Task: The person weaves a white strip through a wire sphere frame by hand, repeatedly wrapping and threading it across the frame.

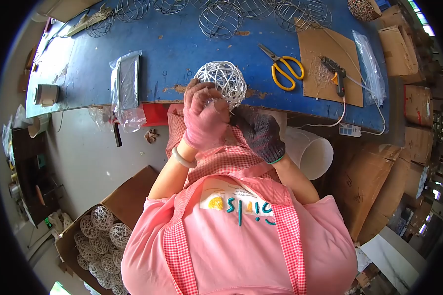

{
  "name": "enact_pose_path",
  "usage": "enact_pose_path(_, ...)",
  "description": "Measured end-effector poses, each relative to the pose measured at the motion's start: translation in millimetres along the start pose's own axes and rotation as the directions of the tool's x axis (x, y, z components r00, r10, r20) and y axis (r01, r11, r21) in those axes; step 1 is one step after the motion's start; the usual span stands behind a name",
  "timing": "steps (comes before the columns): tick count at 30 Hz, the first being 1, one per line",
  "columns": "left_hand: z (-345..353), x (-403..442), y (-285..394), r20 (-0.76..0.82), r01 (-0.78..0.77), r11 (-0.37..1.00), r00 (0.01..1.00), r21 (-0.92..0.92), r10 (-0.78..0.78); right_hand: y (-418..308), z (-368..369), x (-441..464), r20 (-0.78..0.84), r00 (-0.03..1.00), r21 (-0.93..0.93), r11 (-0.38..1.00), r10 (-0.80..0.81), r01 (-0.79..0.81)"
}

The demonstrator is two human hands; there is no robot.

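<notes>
A round openwork ball [224,81] wound from white strands sits over the near edge of the blue table. My left hand [205,118], in a pink glove with darkened fingertips, is closed on the ball's near left side. Just below the ball, my right hand [261,132], in a dark knitted glove, has its fingers curled together by the ball's lower edge. What those fingers pinch is hidden. Scissors with yellow handles [287,72] lie on the table to the right of the ball.
A glue gun [335,74] with its cord rests on cardboard [312,54]. Bare wire spheres [220,19] line the far edge. Left are a plastic-wrapped packet [128,81] and a tape roll [46,94]. Finished balls [101,246] fill a box at lower left; a white bin [316,156] stands right.
</notes>
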State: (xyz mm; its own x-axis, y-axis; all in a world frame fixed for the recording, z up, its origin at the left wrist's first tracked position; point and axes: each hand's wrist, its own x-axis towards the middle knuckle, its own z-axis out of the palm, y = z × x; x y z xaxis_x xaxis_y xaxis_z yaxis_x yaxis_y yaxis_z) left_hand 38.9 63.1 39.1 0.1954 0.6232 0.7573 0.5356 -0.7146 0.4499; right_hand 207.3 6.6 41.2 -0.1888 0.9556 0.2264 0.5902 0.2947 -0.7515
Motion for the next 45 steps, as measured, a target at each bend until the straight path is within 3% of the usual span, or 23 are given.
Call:
enact_pose_path(2, 1, 4, -3, 0.0, 0.032, 0.998, 0.999, -0.049, -0.032, 4, 1, 1, -0.02, 0.978, -0.234, 0.952, -0.206, 0.196)
enact_pose_path(3, 0, 7, -3, 0.006, 0.029, 0.998, 1.0, -0.05, -0.029, 4, 1, 3, -0.024, 0.979, -0.231, 0.954, -0.203, 0.192)
enact_pose_path(5, -2, 14, -1, 0.084, 0.124, 0.985, 0.99, -0.121, -0.114, 2, -1, 9, -0.108, 0.983, -0.01, 0.989, -0.146, 0.145)
enact_pose_path(8, -1, 17, -10, 0.112, 0.144, 0.974, 0.986, -0.177, -0.126, 9, 3, 17, -0.12, 0.987, 0.072, 0.99, -0.111, 0.12)
enact_pose_path(12, -4, 21, -26, 0.162, 0.156, 0.945, 0.98, -0.287, -0.113, 9, 6, 28, -0.096, 0.991, 0.012, 0.995, -0.095, 0.096)
enact_pose_path(14, -8, 22, -28, 0.21, 0.192, 0.92, 0.97, -0.342, -0.124, 7, 8, 31, -0.136, 0.974, -0.004, 0.983, -0.182, 0.183)
enact_pose_path(18, -10, 21, -32, 0.222, 0.222, 0.907, 0.964, -0.358, -0.148, 11, 11, 33, -0.17, 0.974, 0.074, 0.983, -0.152, 0.167)
enact_pose_path(20, -11, 21, -36, 0.231, 0.202, 0.904, 0.966, -0.377, -0.119, 7, 4, 34, -0.11, 0.976, -0.122, 0.977, -0.186, 0.172)
enact_pose_path(23, -10, 22, -42, 0.252, 0.184, 0.897, 0.964, -0.402, -0.085, -1, -7, 40, -0.053, 0.956, -0.212, 0.939, -0.287, 0.27)
enact_pose_path(33, -12, 38, -56, 0.364, 0.232, 0.843, 0.93, -0.486, -0.047, -5, -19, 55, -0.078, 0.98, -0.057, 0.982, -0.183, 0.179)
enact_pose_path(38, -14, 43, -60, 0.394, 0.278, 0.804, 0.917, -0.525, -0.06, -6, -18, 61, -0.167, 0.961, -0.115, 0.972, -0.221, 0.204)
enact_pose_path(45, -10, 44, -56, 0.4, 0.319, 0.812, 0.909, -0.489, -0.116, -5, -23, 60, -0.165, 0.949, -0.203, 0.951, -0.268, 0.233)
